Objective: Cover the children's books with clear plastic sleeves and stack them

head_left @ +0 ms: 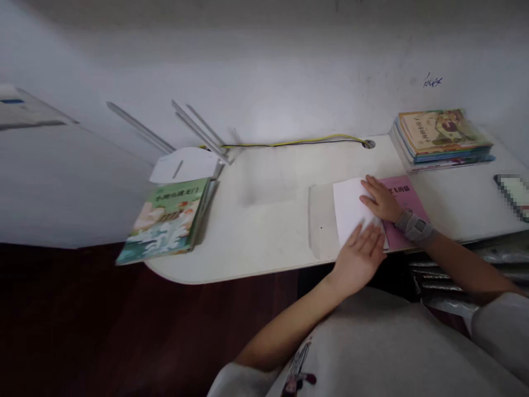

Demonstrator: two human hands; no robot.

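A pink book [407, 207] lies at the front edge of the white desk, with a white sheet [347, 207] spread over its left side and reaching past it. Whether the sheet is loose or part of the book I cannot tell. My left hand [359, 256] rests on the sheet's lower part, fingers stretched out. Higher up, my right hand [382, 199] lies across the sheet's right border and the pink cover, its fingers extended. A grey band is around my right wrist. Both palms face down and hide part of the sheet and the cover.
A stack of books [442, 135] stands at the back right, near a phone [514, 193] at the right edge. On the left, a green picture book [165, 218] tops a pile beside a white router [185, 164]. A yellow-and-black cable [289, 143] runs along the wall.
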